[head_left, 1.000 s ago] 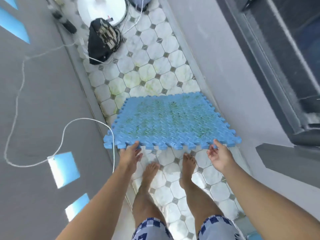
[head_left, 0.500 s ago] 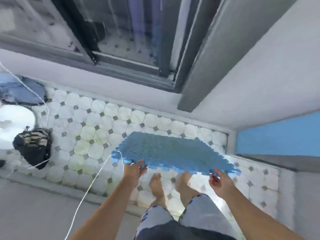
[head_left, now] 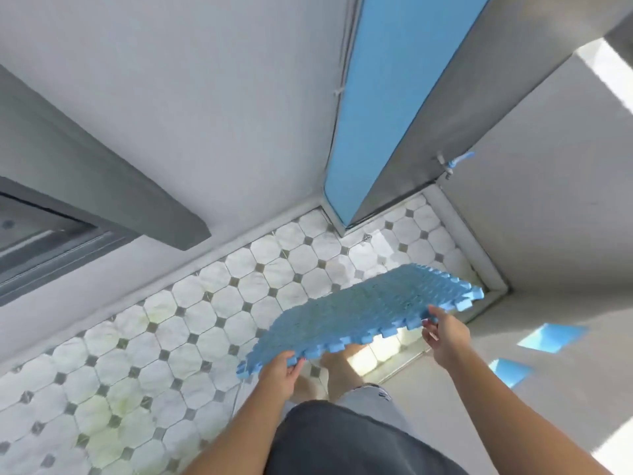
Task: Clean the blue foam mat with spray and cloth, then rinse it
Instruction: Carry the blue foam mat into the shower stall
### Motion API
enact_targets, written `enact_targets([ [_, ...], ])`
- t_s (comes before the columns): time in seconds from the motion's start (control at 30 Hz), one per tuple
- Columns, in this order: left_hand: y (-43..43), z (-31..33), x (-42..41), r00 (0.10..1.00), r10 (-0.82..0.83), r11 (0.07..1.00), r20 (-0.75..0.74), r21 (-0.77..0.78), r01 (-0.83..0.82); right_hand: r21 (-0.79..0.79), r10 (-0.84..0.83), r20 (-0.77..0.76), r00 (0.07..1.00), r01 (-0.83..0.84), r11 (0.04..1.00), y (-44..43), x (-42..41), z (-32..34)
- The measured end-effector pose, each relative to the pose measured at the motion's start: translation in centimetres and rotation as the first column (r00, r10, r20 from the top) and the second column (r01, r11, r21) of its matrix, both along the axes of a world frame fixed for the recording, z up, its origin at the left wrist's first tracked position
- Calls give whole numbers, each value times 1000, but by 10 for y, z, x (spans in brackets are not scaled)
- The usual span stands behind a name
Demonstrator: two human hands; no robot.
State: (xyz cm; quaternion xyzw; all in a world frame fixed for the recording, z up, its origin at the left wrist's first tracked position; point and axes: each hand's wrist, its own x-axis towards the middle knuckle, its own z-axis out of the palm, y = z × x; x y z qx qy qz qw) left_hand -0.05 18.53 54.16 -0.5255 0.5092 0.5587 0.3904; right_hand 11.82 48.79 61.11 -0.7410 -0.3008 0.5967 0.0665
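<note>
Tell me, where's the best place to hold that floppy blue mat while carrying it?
Probably the near toothed edge of the blue mat, from the person's side, hands wide apart. It is thin, broad and held nearly flat; the left hand and right hand pinch that edge near opposite corners, which likely limits sagging.

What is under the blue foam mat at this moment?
Under the blue foam mat, held up by the left hand and right hand, are the tiled floor and the person's bare feet. The floor directly under the mat's middle is hidden.
</note>
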Motion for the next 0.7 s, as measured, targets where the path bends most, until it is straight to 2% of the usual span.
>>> enact_targets([
  [0.03,8,0,8,996,91,996,19,3,-91,18,2,13,1000,-2,1000,9,4,1],
  [0.07,11,-1,15,996,79,997,28,12,-80,37,8,23,1000,-9,999,17,6,1],
  [0.1,18,8,21,1000,-14,1000,3,-18,14,51,19,26,999,-20,999,24,8,0],
  [0.17,25,18,26,987,150,986,56,67,-154,49,27,24,999,-28,998,35,8,-3],
  [0.2,29,23,27,995,75,994,71,72,-80,45,32,19,999,-33,998,37,9,-4],
  [0.27,34,27,21,993,-103,994,65,-22,105,53,29,-5,1000,-28,998,41,12,-10],
  [0.43,27,28,11,962,-235,958,139,-137,253,67,29,-26,999,-27,997,50,15,-12],
  [0.5,17,17,10,929,-326,915,176,-189,357,21,-13,-14,1000,14,1000,54,16,-13],
  [0.53,11,14,8,899,-401,864,178,-252,436,8,-29,3,1000,29,1000,56,15,-12],
  [0.57,3,13,6,835,-516,771,189,-322,549,14,-8,11,1000,8,1000,57,16,-14],
  [0.63,-8,22,3,596,-757,475,268,-401,784,16,-1,-48,999,2,1000,64,8,-18],
  [0.67,-12,24,0,490,-818,348,301,-418,839,16,-39,-106,994,41,999,64,3,-18],
  [0.7,-16,29,-4,446,-840,300,308,-420,856,55,-30,-134,991,37,998,66,2,-24],
])
